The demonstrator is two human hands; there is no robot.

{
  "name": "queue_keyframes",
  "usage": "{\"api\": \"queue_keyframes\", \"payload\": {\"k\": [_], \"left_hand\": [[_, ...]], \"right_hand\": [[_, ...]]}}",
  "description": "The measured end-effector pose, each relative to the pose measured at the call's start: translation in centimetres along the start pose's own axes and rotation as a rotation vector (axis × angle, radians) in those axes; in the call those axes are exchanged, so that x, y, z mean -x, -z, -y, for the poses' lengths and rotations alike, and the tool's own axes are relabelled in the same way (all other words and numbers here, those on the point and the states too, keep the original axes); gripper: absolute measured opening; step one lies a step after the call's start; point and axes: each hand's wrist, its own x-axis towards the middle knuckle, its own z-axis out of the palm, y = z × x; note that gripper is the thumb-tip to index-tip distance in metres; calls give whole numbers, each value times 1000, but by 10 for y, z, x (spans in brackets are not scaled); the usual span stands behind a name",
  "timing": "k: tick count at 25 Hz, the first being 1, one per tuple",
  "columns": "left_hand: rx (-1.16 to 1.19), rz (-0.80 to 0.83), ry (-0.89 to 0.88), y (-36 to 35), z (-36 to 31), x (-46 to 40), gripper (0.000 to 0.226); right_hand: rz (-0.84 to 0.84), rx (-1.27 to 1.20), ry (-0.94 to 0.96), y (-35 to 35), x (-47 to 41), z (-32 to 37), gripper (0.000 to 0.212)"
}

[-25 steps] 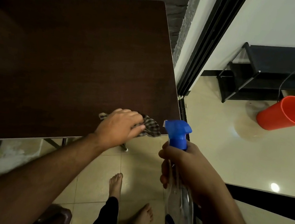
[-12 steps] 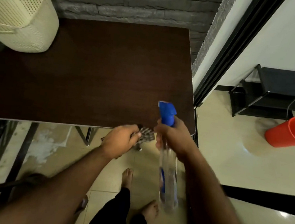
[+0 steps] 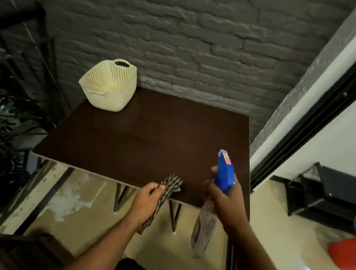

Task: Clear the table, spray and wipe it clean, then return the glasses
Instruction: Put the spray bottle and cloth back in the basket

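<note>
While one dark table (image 3: 140, 139) stands by brick wall, left hand (image 3: 146, 200) squeezes one striped cloth (image 3: 166, 191) at near edge; right hand (image 3: 223, 198) wraps one spray bottle (image 3: 223, 174) beside it. One cream basket (image 3: 109, 86) on far corner, inside hidden. One red bucket (image 3: 353, 253) cut off.

We see a dark brown table (image 3: 149, 140) set against a grey brick wall (image 3: 185, 34), resting on thin metal legs (image 3: 119, 199) over a pale tiled floor (image 3: 79, 199). At its far left corner stands a cream perforated basket (image 3: 109, 86); a checked cloth (image 3: 172, 184) overlaps the near edge.
</note>
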Motion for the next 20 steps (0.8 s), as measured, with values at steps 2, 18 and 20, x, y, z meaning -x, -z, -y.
{"api": "queue_keyframes", "payload": {"k": [2,18,20], "left_hand": [[111,-32,79,28,-3,-12,35],[568,-47,279,222,-67,-139,39],[660,-17,309,234,-75,-150,36]], "right_hand": [[27,20,22,-23,-11,11,28],[245,75,27,-222,-147,72,42],[300,155,8,-229,-170,76,46]]}}
